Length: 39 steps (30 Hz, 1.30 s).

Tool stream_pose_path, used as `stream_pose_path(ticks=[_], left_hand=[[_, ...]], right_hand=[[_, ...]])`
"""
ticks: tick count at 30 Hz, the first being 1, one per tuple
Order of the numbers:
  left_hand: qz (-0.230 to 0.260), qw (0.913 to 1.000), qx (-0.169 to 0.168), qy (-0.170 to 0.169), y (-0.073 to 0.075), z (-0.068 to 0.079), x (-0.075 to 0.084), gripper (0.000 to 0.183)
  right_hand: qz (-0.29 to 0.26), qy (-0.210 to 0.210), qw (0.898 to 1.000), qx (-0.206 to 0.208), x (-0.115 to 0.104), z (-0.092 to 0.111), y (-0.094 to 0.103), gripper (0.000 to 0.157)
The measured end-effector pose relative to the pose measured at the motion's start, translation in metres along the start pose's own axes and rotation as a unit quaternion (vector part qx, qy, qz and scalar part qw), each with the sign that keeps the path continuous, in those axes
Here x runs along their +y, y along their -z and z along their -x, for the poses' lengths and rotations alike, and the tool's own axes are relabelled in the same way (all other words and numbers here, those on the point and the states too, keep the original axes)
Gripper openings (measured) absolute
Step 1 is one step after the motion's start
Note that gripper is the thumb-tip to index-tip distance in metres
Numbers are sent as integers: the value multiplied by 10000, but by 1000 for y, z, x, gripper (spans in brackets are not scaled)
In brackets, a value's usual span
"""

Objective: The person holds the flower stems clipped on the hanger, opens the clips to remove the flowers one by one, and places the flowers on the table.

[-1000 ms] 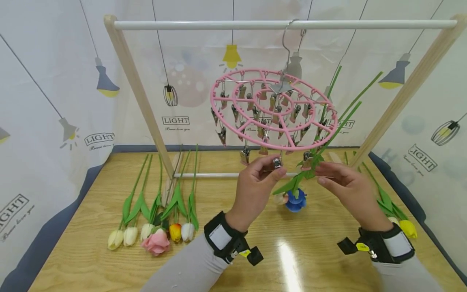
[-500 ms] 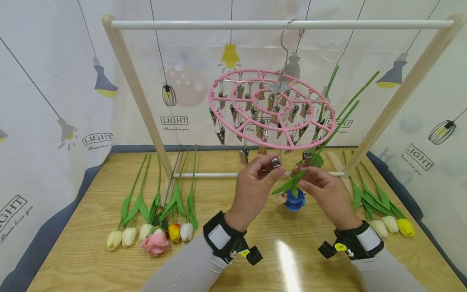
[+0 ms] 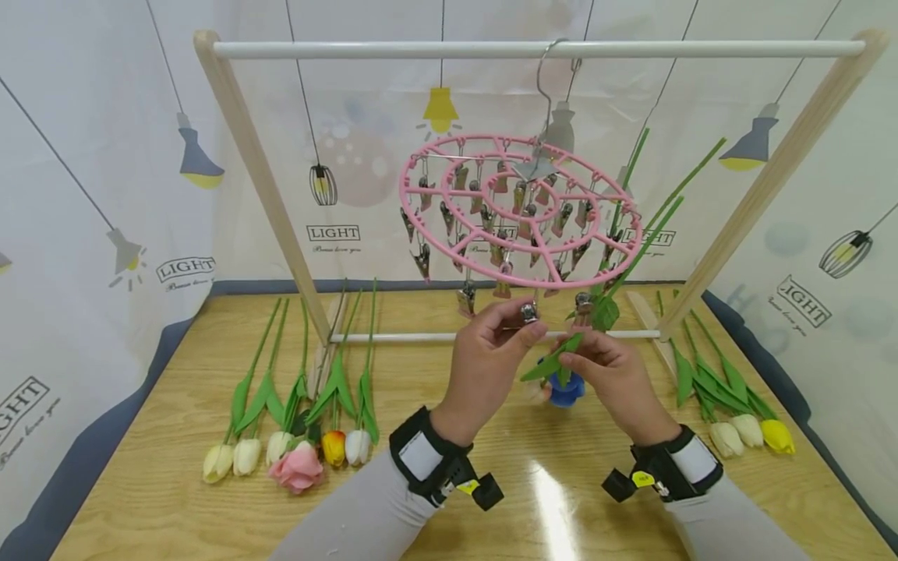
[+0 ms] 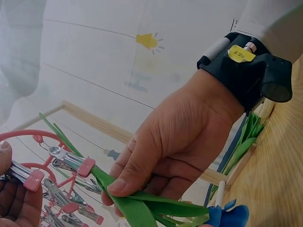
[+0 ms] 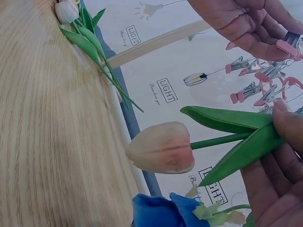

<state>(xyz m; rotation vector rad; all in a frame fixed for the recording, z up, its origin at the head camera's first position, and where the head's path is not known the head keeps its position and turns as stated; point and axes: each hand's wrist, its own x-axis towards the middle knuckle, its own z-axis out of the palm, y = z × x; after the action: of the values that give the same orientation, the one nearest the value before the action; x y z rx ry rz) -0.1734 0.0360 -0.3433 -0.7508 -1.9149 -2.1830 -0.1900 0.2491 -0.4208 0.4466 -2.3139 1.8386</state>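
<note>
My left hand (image 3: 484, 358) pinches a metal clip (image 3: 529, 312) with pink tips, hanging at the front of the round pink clip hanger (image 3: 491, 274). Close to its right, my right hand (image 3: 617, 374) holds a pale pink-white tulip (image 5: 163, 147) by its green leaves (image 4: 137, 208), thumb on top. The bloom points down and the stem runs up to the right. Beside the tulip, a blue flower (image 3: 567, 389) hangs head down. Just above my right fingers is another clip (image 4: 71, 161); whether it grips a stem, I cannot tell.
The hanger hooks over the white bar (image 3: 379, 50) of a wooden-legged rack. Several tulips and a pink rose (image 3: 297, 466) lie on the table (image 3: 477, 514) at left. More tulips, one yellow (image 3: 779, 438), lie at right.
My right hand has moved left and inward, from loosely beside the stems to gripping the tulip's leaves, which have shifted slightly down. My left hand stays on its clip.
</note>
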Motion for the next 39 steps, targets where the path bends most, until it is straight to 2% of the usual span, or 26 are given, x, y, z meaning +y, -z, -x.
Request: stream_pose_path(ticks=[5,12,16,19,22,24,27,30,31,33,34,36,39], left_hand=[[-78,10000,17,-12,1,0,2,33],[-31,9999,18,-122,2,0,2,42],[-483,9966,175,-637,2,-2,-5,43],[-957,9889,322,-1093,2,-4,-14,46],[-1359,9786,450,-1479,3,-7,-22,51],[-1645,9688,595,-1755,4,-7,-23,52],[-2036,9460,919,-2349,5,-5,-22,47],[-2298,9150,1134,-3115,5,-4,-20,39],[-2333,9062,1114,-3346,5,-4,-19,36],[-2313,8981,887,-3635,3,-3,-18,33],[-2274,8994,714,-3665,2,-2,-17,32],[-2195,9101,367,-3497,-1,-1,-16,33],[-2105,9353,-11,-2844,-3,1,-16,40]], right_hand=[[205,109,9997,23,-2,0,0,23],[138,82,9999,-22,-6,2,-1,28],[275,123,9995,3,-8,4,-1,26],[312,194,9993,-27,-10,5,-2,24],[267,259,9993,-82,-13,5,-4,24],[216,260,9994,-111,-15,6,-5,24],[193,266,9994,-142,-19,7,-9,25],[255,258,9992,-169,-22,9,-12,22],[339,278,9989,-150,-23,10,-13,21],[480,324,9982,-132,-25,11,-14,19],[537,336,9979,-112,-25,12,-15,20],[615,360,9974,-85,-26,13,-17,20],[567,357,9977,-135,-27,15,-20,22]])
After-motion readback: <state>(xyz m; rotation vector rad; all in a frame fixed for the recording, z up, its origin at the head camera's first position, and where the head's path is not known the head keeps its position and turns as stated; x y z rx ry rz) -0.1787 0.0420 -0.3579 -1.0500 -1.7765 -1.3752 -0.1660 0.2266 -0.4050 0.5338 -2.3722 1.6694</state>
